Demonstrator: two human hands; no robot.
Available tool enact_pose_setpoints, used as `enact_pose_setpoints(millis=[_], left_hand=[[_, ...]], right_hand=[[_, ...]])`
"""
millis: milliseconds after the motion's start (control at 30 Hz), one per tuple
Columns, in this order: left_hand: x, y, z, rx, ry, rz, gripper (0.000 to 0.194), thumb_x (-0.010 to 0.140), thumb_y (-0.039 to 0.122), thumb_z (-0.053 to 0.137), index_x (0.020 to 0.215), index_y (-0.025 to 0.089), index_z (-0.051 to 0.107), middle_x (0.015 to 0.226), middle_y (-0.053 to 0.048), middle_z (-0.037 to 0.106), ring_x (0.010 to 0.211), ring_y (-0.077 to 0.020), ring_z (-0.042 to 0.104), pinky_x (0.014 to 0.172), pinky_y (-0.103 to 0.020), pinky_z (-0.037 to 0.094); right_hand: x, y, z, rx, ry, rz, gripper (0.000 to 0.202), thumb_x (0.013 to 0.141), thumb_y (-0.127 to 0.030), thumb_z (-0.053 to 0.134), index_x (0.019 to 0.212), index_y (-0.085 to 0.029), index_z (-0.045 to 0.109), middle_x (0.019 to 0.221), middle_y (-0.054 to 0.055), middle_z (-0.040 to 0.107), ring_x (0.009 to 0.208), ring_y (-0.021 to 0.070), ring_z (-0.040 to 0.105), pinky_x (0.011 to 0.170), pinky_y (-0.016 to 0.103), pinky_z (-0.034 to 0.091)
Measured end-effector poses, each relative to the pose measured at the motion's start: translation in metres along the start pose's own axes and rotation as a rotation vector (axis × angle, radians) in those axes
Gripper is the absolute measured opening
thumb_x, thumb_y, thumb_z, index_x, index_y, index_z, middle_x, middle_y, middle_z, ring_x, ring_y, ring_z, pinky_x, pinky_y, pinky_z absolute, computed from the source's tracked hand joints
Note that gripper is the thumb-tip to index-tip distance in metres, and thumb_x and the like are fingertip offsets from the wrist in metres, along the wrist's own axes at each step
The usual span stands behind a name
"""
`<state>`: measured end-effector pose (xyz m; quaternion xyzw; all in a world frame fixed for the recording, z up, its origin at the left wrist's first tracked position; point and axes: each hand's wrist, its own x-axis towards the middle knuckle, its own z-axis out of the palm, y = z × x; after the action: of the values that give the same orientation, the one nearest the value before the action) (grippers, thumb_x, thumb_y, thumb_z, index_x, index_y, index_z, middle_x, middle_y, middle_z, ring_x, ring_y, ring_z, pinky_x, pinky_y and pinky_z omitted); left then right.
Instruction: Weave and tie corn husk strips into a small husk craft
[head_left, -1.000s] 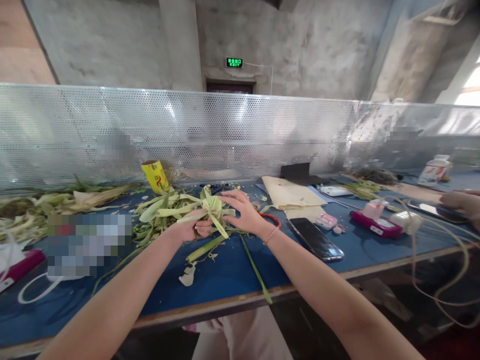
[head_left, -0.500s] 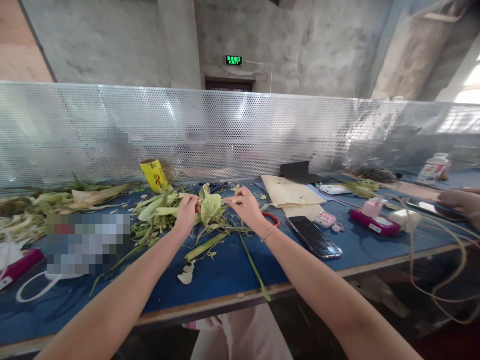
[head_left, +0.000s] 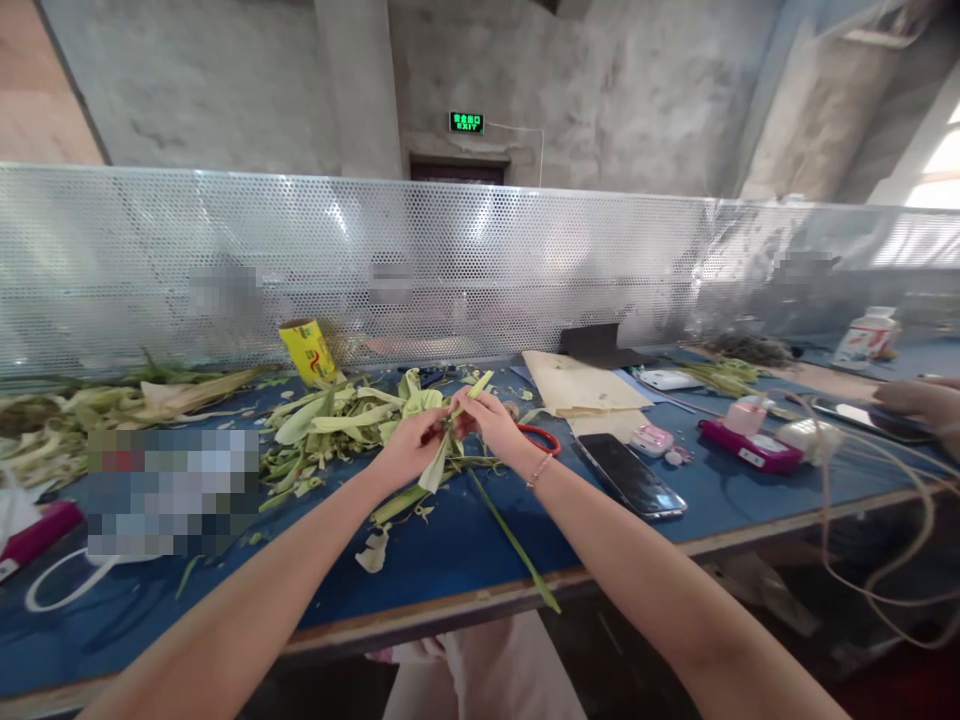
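Above the blue table (head_left: 442, 560), my left hand (head_left: 405, 445) and my right hand (head_left: 491, 425) are close together, fingers pinched round a pale green corn husk (head_left: 435, 470). One end of the husk hangs below the fingers, and a narrow end sticks up past my right hand. My fingers partly hide the middle of it. A heap of green husks (head_left: 337, 425) lies just left of my hands. Under them rest a thicker green husk piece (head_left: 401, 503) and a long thin green strip (head_left: 517, 545), which reaches over the table's front edge.
A red loop (head_left: 546, 440) lies beside my right wrist, near a black phone (head_left: 631, 475) and brown paper (head_left: 577, 385). A yellow tube (head_left: 309, 350) stands by the perforated metal screen (head_left: 480, 260). Purple device (head_left: 750, 447) and cables are right, near another person's hand (head_left: 919, 408).
My hands have come together from either side of a spread husk. The husk is now gathered between the fingers. The long thin strip has shifted slightly right.
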<state>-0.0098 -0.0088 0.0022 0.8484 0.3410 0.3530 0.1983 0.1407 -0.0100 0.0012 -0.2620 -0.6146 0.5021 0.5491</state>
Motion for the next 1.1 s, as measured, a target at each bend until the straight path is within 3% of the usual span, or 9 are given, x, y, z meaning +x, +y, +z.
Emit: enact_pose_setpoints(millis=[100,200,333,433,567,767,933,1100], left_hand=[[0.0,0.004,-0.008,0.004,0.028,0.044,0.017,0.072,0.016,0.038,0.068,0.016,0.055,0.056,0.002,0.045,0.054,-0.0102,0.038,0.054,-0.024,0.029],[-0.001,0.009,-0.011,0.098,0.117,0.086,0.02,0.072,0.024,0.047,0.054,0.017,0.051,0.051,0.001,0.04,0.053,-0.0105,0.036,0.053,-0.024,0.026],[0.0,0.01,-0.006,0.133,0.122,0.067,0.025,0.068,0.028,0.056,0.048,0.017,0.046,0.047,0.003,0.034,0.048,-0.0084,0.031,0.049,-0.023,0.023],[0.001,0.01,-0.002,-0.032,0.059,-0.075,0.017,0.069,0.029,0.054,0.057,0.017,0.051,0.044,0.005,0.034,0.042,-0.0069,0.029,0.044,-0.022,0.021],[0.0,0.009,-0.001,-0.402,-0.01,-0.242,0.01,0.067,0.026,0.055,0.071,0.018,0.05,0.042,0.006,0.039,0.038,-0.0071,0.035,0.041,-0.021,0.026],[-0.002,0.009,-0.003,-0.841,-0.081,-0.369,0.015,0.067,0.028,0.057,0.068,0.016,0.048,0.05,0.002,0.048,0.044,-0.0067,0.042,0.041,-0.019,0.029],[-0.001,0.007,-0.003,-0.952,-0.019,-0.396,0.021,0.065,0.029,0.062,0.062,0.016,0.045,0.049,0.004,0.044,0.044,-0.0054,0.04,0.043,-0.019,0.03],[0.003,-0.002,-0.004,-0.944,0.166,-0.321,0.019,0.065,0.025,0.062,0.06,0.015,0.047,0.051,0.004,0.044,0.049,-0.005,0.04,0.048,-0.019,0.031]], right_hand=[[-0.001,-0.002,-0.002,0.012,-0.032,0.024,0.036,0.067,-0.053,0.054,0.067,-0.018,0.051,0.05,-0.003,0.05,0.047,0.0095,0.051,0.049,0.022,0.041],[0.0,-0.001,-0.003,-0.019,-0.073,0.005,0.039,0.068,-0.055,0.051,0.062,-0.017,0.052,0.05,-0.002,0.05,0.049,0.0096,0.05,0.051,0.023,0.041],[0.0,-0.001,-0.001,-0.106,0.002,-0.098,0.033,0.067,-0.049,0.056,0.061,-0.016,0.053,0.054,-0.003,0.049,0.048,0.0068,0.044,0.05,0.022,0.039],[0.001,-0.002,0.001,-0.078,0.04,-0.156,0.027,0.062,-0.041,0.064,0.071,-0.018,0.054,0.053,-0.006,0.047,0.045,0.0055,0.042,0.047,0.021,0.038],[0.001,-0.002,0.001,-0.032,-0.027,-0.141,0.027,0.058,-0.038,0.068,0.067,-0.017,0.053,0.051,-0.005,0.049,0.045,0.0057,0.043,0.046,0.02,0.036],[0.0,0.0,-0.004,0.047,-0.086,-0.03,0.026,0.069,-0.041,0.057,0.068,-0.016,0.056,0.057,-0.001,0.054,0.048,0.0065,0.045,0.043,0.019,0.033],[0.002,0.002,-0.009,0.008,-0.042,-0.028,0.016,0.066,-0.032,0.058,0.066,-0.016,0.059,0.056,-0.001,0.053,0.05,0.0077,0.048,0.048,0.021,0.038],[0.006,0.003,-0.014,-0.331,0.037,-0.164,0.012,0.066,-0.023,0.058,0.075,-0.017,0.064,0.066,0.0,0.059,0.056,0.008,0.05,0.057,0.023,0.043]])
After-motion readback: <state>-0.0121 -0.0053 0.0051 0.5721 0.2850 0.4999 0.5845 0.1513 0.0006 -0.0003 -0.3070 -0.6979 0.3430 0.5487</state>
